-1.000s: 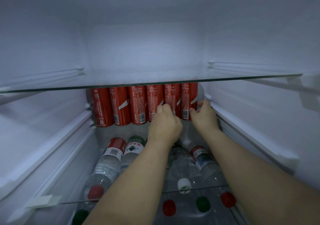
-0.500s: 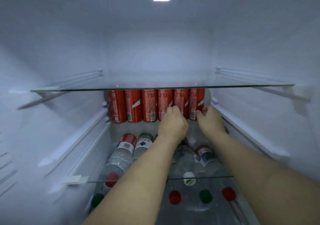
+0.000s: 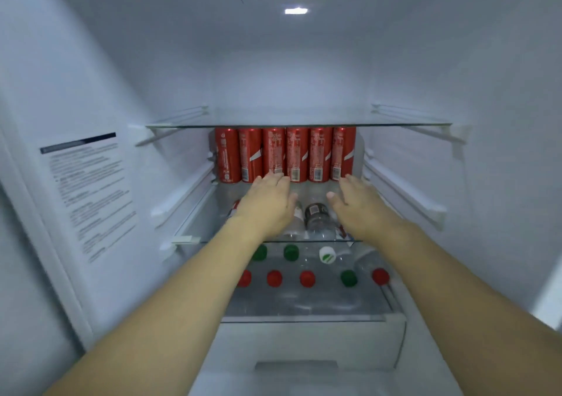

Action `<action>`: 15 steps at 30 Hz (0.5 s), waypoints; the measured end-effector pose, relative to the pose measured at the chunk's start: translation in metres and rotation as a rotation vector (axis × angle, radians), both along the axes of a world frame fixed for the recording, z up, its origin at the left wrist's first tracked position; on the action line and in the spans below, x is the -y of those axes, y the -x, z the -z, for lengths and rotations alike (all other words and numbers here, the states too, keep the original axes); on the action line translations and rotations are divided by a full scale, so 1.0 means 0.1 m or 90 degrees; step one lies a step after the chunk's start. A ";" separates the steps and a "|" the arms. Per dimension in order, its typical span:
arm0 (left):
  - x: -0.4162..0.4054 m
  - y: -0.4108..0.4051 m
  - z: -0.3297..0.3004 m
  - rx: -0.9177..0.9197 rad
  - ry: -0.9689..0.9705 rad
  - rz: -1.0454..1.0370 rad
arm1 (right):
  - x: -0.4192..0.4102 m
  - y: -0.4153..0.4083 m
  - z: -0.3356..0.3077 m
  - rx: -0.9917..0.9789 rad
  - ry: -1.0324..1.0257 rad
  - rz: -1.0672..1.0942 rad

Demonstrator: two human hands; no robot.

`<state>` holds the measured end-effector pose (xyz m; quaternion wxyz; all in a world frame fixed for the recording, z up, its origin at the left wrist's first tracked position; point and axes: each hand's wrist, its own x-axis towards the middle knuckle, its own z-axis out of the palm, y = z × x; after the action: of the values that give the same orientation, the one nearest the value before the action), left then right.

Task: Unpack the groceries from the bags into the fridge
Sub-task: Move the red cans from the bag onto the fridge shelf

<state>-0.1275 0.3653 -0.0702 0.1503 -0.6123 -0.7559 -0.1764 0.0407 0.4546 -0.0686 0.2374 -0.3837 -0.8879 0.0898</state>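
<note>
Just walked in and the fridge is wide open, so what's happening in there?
A person is stocking the fridge. Six red cans stand in a row at the back of the middle shelf. Both hands are open over that shelf and hold nothing: the left hand with fingertips at the cans' bases, the right hand just in front of the row. Water bottles lie on the shelf below. The top shelf holds nothing visible.

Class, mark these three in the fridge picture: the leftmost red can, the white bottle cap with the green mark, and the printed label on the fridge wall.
Leftmost red can (image 3: pixel 227 155), head view, middle of its side.
White bottle cap (image 3: pixel 327 255), head view, cap top.
Printed label (image 3: pixel 91 194), head view, middle of the text block.
</note>
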 end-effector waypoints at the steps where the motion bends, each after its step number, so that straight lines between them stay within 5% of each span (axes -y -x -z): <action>1: 0.14 0.00 0.00 0.003 0.005 -0.006 | 0.11 -0.05 -0.01 0.055 -0.017 0.005; 15: 1.18 -0.25 0.16 0.033 0.103 -0.063 | 1.06 -0.22 0.02 0.224 0.024 -0.050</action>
<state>-0.1025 0.2469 -0.0863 0.0892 -0.5800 -0.8004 -0.1225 0.0625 0.3485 -0.0704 0.0676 -0.3628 -0.9282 0.0469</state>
